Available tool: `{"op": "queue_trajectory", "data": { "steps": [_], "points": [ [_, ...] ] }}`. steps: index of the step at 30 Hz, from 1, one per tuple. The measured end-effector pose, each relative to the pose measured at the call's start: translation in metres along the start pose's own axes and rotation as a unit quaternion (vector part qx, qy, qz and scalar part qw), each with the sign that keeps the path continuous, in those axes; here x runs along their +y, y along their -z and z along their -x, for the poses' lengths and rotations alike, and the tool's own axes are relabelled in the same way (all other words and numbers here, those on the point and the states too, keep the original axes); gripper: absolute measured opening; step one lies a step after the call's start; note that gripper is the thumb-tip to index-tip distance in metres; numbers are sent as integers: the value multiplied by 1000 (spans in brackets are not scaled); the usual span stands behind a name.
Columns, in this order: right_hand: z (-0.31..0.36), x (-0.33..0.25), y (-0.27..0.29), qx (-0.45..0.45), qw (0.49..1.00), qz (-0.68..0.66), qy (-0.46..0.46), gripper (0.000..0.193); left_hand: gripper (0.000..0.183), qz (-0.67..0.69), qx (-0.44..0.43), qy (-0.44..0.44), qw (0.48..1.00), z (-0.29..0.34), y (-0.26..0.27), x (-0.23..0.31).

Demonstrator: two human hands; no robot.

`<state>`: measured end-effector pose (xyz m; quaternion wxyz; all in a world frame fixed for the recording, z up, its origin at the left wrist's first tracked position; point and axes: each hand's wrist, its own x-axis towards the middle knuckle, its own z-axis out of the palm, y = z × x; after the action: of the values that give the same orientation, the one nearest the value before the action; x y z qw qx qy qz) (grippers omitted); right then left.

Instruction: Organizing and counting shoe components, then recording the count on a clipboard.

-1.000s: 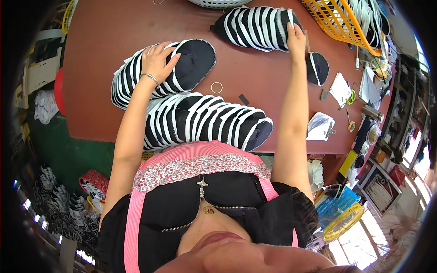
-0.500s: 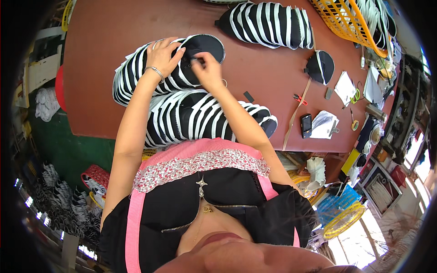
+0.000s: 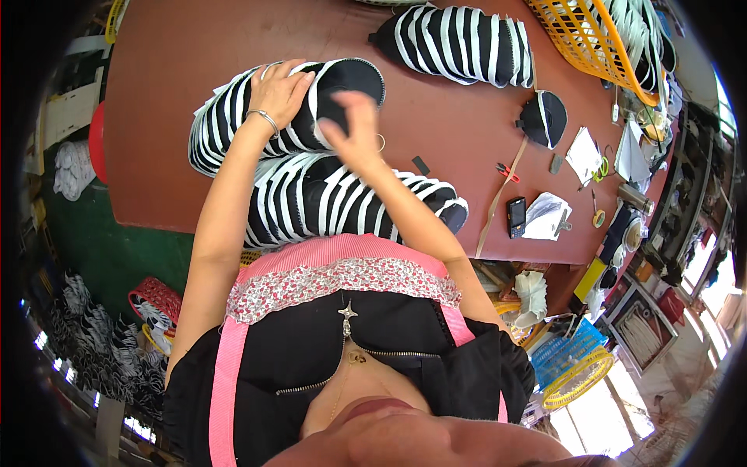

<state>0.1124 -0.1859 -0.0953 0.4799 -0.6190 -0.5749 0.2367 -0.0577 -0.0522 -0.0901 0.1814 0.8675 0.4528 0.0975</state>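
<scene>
A row of nested black fabric pieces with white edges (image 3: 226, 117), which look like shoe uppers, lies on the table in front of me. My left hand (image 3: 278, 95) rests on top of this row, fingers stretched out and lying flat. The end piece (image 3: 346, 75) turns its black face to the right, with a stitched rim. Over that face is my right hand (image 3: 354, 132), blurred by motion, its thumb and fingers apart and nothing visible between them. Whether it touches the piece I cannot tell. A second row of such pieces (image 3: 311, 198) lies nearer, against my apron.
Another row of uppers (image 3: 459, 45) lies at the far side, and a single one (image 3: 543, 119) to the right. A yellow basket (image 3: 583, 47) stands far right. Red snips (image 3: 508, 172), a black handheld device (image 3: 516, 217) and a clipboard (image 3: 545, 218) lie on the reddish table (image 3: 436, 117).
My right hand's fingers have spread from a closed pose at the end piece's face, and the hand has drawn slightly toward me. My left hand stays on the row, its fingers closer together.
</scene>
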Motion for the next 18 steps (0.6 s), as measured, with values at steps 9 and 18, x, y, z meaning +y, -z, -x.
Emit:
{"op": "queue_trajectory", "data": {
  "steps": [9,18],
  "points": [
    [-28,-65,147,200,951,205,112,17,41,53,-11,22,998,1,9,2],
    [-174,149,293,126,937,-106,-308,35,36,29,-4,9,1000,-10,2,6]
  ]
}}
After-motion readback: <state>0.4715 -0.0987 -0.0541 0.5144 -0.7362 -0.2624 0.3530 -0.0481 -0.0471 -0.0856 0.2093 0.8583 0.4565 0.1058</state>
